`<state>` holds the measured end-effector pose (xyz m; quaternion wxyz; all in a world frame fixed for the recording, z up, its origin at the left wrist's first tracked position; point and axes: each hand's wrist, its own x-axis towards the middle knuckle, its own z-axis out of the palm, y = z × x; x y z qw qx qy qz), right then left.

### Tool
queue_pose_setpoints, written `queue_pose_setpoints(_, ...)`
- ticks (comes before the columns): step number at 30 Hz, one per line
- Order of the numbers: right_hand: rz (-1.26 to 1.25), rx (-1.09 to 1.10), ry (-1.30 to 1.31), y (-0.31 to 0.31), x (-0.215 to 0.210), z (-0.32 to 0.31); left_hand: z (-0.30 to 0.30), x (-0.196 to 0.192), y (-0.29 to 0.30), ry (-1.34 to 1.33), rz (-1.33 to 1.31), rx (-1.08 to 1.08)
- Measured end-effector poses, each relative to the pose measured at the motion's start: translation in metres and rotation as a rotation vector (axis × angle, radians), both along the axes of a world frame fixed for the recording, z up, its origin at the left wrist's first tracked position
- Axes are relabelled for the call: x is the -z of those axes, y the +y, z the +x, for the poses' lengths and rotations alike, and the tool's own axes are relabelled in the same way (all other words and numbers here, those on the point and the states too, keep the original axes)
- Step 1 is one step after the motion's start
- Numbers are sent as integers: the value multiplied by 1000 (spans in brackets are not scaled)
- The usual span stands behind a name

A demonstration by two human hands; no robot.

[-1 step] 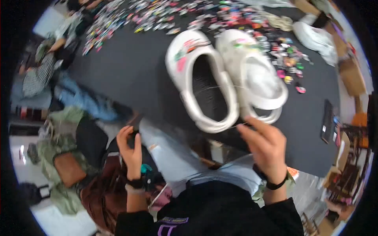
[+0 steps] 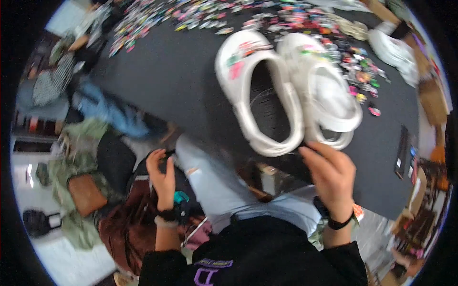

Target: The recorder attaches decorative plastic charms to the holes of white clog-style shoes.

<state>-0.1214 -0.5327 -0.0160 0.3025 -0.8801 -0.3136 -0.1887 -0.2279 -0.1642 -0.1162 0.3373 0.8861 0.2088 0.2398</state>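
Two white clogs with colourful charms on their toes, the left clog and the right clog, rest side by side on the black table. White stuffing fills part of the right one. My right hand is at the near heels, thumb and index finger pinched together. A thin clear strand runs by these fingertips; blur leaves its full path unclear. Well to the left, over my lap, my left hand is half curled, thumb and fingers apart, holding nothing I can see.
Many small colourful charms cover the table's far side. A white plastic bag lies at far right, and a dark flat bar near the right edge. Someone in blue jeans sits at left. A brown bag lies among clothes.
Everything in view has shifted slightly to the right. My hands and the clogs keep nearly the same places relative to each other.
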Motion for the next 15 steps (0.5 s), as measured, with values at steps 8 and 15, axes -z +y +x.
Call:
queue_pose_setpoints(8,95,-59,216,0,5,-27,-189,182,102,134,-366,-561)
queue_pose_setpoints(15,101,-110,310,5,8,-36,-226,237,64,317,-394,-597)
